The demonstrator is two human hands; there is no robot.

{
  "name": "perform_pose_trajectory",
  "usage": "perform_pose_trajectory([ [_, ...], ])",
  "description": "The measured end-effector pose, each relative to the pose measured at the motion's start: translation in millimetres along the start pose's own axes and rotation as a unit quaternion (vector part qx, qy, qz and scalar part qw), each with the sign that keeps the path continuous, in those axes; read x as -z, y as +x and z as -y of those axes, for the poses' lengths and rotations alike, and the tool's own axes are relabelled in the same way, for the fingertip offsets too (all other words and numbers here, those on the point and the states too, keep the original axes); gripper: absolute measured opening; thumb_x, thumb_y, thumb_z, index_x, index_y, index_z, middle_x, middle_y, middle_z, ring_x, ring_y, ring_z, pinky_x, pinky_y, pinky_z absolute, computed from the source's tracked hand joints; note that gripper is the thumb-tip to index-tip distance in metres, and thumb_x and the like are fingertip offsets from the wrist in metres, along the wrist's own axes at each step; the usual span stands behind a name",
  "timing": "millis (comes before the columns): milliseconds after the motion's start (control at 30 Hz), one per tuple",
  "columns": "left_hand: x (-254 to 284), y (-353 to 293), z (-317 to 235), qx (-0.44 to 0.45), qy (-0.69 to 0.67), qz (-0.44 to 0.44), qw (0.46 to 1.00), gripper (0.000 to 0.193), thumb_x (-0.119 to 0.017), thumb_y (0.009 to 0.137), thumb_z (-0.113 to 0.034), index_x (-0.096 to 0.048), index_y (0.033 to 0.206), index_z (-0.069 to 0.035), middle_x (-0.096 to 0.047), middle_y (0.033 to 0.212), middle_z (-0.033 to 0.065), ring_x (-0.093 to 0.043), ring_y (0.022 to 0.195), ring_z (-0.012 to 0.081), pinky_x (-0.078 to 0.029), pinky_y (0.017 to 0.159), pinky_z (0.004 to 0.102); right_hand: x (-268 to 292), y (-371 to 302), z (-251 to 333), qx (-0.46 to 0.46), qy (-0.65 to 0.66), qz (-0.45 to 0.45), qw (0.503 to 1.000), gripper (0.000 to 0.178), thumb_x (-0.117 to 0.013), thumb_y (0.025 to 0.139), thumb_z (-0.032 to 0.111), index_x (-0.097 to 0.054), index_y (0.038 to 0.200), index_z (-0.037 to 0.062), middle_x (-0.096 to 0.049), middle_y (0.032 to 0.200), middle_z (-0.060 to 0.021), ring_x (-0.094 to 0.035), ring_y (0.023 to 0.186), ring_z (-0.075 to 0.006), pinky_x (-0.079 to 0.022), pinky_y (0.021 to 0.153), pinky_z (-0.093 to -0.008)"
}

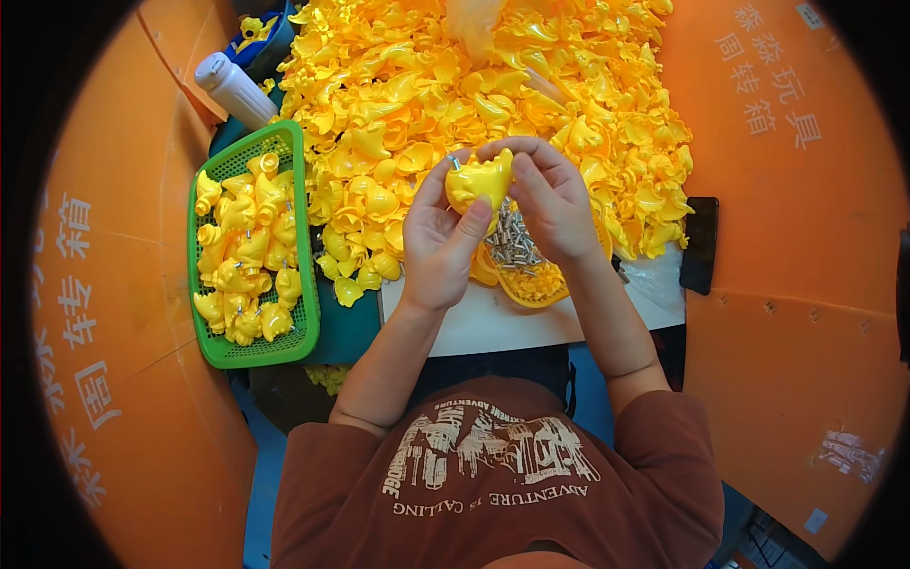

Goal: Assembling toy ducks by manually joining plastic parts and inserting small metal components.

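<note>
Between my hands is a glossy yellow hollow plastic toy part (481, 182), held up over the near edge of the pile. A small metal pin (455, 163) sticks out of its upper left side. My left hand (441, 248) grips the part from the left and below, its thumb lying across the front. The fingers of my right hand (555, 201) close around the part's right end; the fingertips behind it are hidden. Just below, partly covered by my right hand, a yellow tray (542, 302) holds loose metal pins (513, 243) and small yellow bits.
A large heap of yellow plastic shells (379, 85) covers the table beyond my hands. At left, a green basket (265, 357) contains several joined yellow parts, some with pins. Behind it leans a white bottle (235, 89). A dark phone (700, 245) lies right, beside an orange panel (787, 190).
</note>
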State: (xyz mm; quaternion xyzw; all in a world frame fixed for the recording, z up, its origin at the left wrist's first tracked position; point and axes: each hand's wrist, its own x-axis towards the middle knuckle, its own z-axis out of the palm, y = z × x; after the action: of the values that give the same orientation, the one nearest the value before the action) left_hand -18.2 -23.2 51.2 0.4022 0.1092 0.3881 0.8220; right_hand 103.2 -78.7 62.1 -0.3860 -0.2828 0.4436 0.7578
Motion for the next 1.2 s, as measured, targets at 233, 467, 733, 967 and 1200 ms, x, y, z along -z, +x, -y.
perform_pose_trajectory([
  [233, 2.7, 2.5, -11.9, 0.100, -0.130, -0.007, 0.986, 0.046, -0.053, 0.091, -0.014, -0.036, 0.129, 0.003, -0.052, 0.118, 0.0133, -0.056, 0.103, 0.0191, -0.049, 0.086, 0.0325, 9.7, -1.0, 2.1, -0.061, 0.060, 0.056, 0.995, 0.049, -0.060, 0.086, 0.012, -0.040, 0.129, 0.0007, -0.056, 0.113, -0.0100, -0.057, 0.100, -0.0153, -0.046, 0.084, -0.0273],
  [467, 9.7, 2.8, -3.5, 0.112, -0.021, -0.032, 0.993, 0.041, -0.051, 0.092, -0.019, -0.042, 0.126, 0.001, -0.058, 0.112, 0.0127, -0.062, 0.095, 0.0214, -0.055, 0.077, 0.0337, 9.3, -2.2, -1.3, -0.045, -0.020, 0.044, 0.998, 0.032, -0.057, 0.088, 0.010, -0.054, 0.118, 0.0002, -0.063, 0.092, -0.0031, -0.055, 0.079, -0.0043, -0.041, 0.065, -0.0152],
  [733, 9.7, -0.1, -3.8, 0.100, 0.030, -0.031, 0.994, 0.048, -0.059, 0.087, -0.012, -0.039, 0.127, 0.005, -0.059, 0.107, 0.0141, -0.062, 0.087, 0.0161, -0.055, 0.069, 0.0266, 10.3, -5.1, 4.3, -0.017, -0.063, 0.081, 0.995, 0.032, -0.064, 0.077, -0.006, -0.058, 0.109, -0.0051, -0.063, 0.100, -0.0116, -0.062, 0.088, -0.0163, -0.052, 0.076, -0.0285],
  [967, 11.6, -1.1, -1.1, 0.067, 0.046, -0.036, 0.996, 0.047, -0.058, 0.087, -0.009, -0.037, 0.126, 0.006, -0.061, 0.104, 0.0145, -0.061, 0.087, 0.0156, -0.054, 0.070, 0.0264, 16.7, -0.4, -7.3, -0.024, -0.021, 0.078, 0.996, 0.039, -0.066, 0.071, -0.007, -0.058, 0.109, -0.0048, -0.061, 0.104, -0.0145, -0.059, 0.094, -0.0186, -0.048, 0.083, -0.0293],
  [1200, 8.4, 1.9, -9.0, 0.069, 0.062, -0.048, 0.995, 0.047, -0.060, 0.086, -0.009, -0.038, 0.124, 0.007, -0.061, 0.103, 0.0157, -0.062, 0.087, 0.0164, -0.055, 0.068, 0.0264, 17.9, 2.1, -11.9, -0.057, 0.023, 0.073, 0.995, 0.040, -0.064, 0.074, -0.003, -0.055, 0.113, -0.0064, -0.061, 0.105, -0.0144, -0.059, 0.095, -0.0189, -0.048, 0.083, -0.0291],
])
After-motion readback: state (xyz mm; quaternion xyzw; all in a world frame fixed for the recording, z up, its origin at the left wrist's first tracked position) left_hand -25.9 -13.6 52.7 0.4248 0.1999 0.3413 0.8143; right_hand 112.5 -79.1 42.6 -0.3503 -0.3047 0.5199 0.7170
